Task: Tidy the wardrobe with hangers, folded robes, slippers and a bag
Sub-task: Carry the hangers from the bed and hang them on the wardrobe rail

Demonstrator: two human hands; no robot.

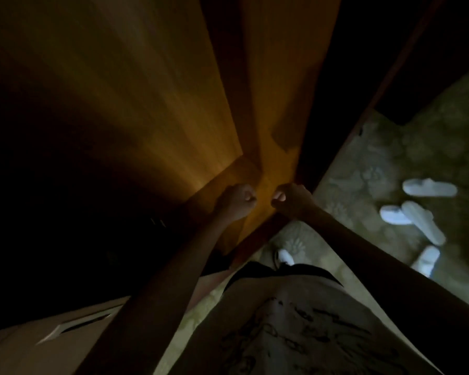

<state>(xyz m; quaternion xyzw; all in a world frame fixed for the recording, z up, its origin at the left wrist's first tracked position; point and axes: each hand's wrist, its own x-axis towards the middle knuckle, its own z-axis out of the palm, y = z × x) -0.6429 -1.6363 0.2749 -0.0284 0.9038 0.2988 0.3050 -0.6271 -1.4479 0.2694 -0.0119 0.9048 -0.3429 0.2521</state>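
Observation:
Two wooden wardrobe doors (152, 109) fill the upper view, lit orange, and meet at a seam between my hands. My left hand (237, 201) is curled shut against the left door's lower edge. My right hand (291, 197) is curled shut against the right door (284, 85). Any handle inside either fist is hidden. Several white slippers (423, 221) lie scattered on the patterned carpet (363, 169) to my right, outside the wardrobe. No hangers, robes or bag show in this dim view.
My white shoe (284, 257) stands on the carpet just below the doors. A pale panel with a dark slot (73, 328) sits at the lower left. The far left and upper right are too dark to read.

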